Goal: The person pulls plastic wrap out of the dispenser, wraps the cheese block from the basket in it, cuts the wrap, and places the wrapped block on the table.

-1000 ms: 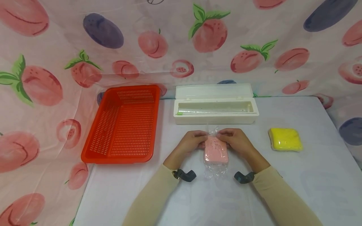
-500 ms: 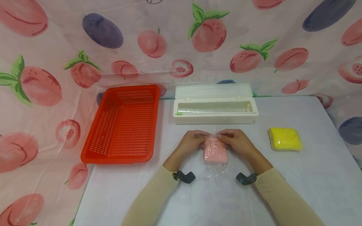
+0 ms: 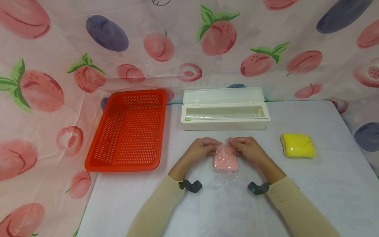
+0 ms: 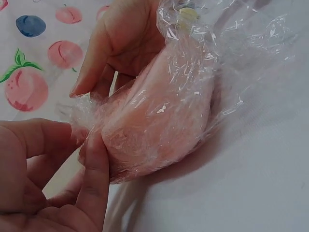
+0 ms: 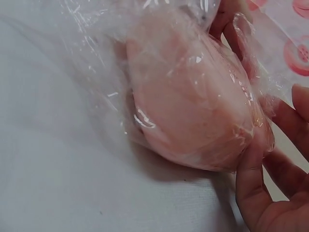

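A soft-looking pink block (image 3: 225,162), loosely wrapped in clear cling film (image 4: 248,53), lies on the white-covered table in front of the person. At its far left corner, the left hand (image 3: 204,146) pinches the gathered film between thumb and fingers. The right hand (image 3: 246,148) holds the film at the far right corner, with bent fingers against the block's edge in the right wrist view. Crinkled film covers the block's top, and a loose flap spreads from its near end. The fingertips under the far edge are partly hidden.
Behind the hands stands a white cling film dispenser (image 3: 226,125), lid raised, with a green slider (image 3: 188,119). To the left is a red perforated basket (image 3: 161,144). A yellow film-wrapped block (image 3: 299,145) lies at the right. A fruit-print cloth (image 3: 165,79) hangs behind.
The film sticking up at the block's far end has been folded down over its top. Both hands stay at the far corners, shifting only slightly.
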